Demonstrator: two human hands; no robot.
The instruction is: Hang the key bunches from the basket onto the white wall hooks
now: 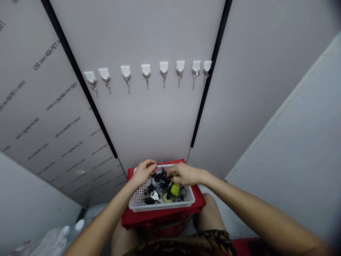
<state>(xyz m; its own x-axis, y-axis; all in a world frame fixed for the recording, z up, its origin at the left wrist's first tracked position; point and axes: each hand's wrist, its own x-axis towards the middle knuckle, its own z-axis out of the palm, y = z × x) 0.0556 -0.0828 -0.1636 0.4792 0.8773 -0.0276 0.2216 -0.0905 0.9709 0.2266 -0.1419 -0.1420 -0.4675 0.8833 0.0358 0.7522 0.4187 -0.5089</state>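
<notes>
A white perforated basket [135, 202] holds a jumble of keys and key fobs. At its left rear edge, my left hand [145, 172] is held with fingers apart, its fingertips close to some black fobs [160, 176]. My right hand [183, 173] reaches over the opposite side. Its fingers are bent down into the pile around something dark, and what they grip is hidden. Just below that hand lies a yellow-green key case [175, 189]. A silver key [155, 195] with a ring rests toward the front left, beside more black fobs [150, 200].
The basket stands on a red box-like bag [160, 217] between the knees. On the white wall panel ahead, several adhesive hooks [146, 70] form a row, with nothing hanging from them. Black strips [211, 73] border that panel. Capped plastic bottles [79, 227] stand at lower left.
</notes>
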